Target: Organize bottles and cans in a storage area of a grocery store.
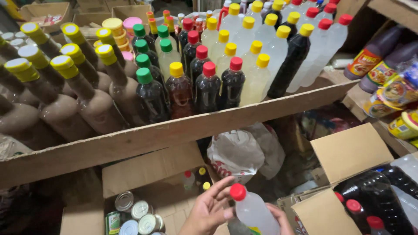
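Nearest the camera, at the bottom edge, a clear plastic bottle with a red cap (254, 210) sits tilted between two hands, above an open cardboard box (174, 204) and below the wooden shelf (174, 132). The left hand (209, 211) lies against the bottle's shoulder, fingers spread and loosely curled toward the neck, its grip wide and only partly closed. The right hand (281, 219) wraps the body from behind, mostly hidden, so its grip seems to be carrying the bottle, though how tightly cannot be told. The bottle looks full of a pale, near-colourless liquid, so it is probably fairly heavy for its size, with thin walls that would give a little under pressure. The smooth plastic may be slippery; the firmer places to hold are likely the narrow neck just under the cap and the wider lower body near the label. It is unlikely to break, but squeezing the middle could dent it. In the box lie several tin cans (135, 215). To the right another carton holds dark bottles with red caps (374, 204). The shelf carries rows of capped bottles (209, 82).
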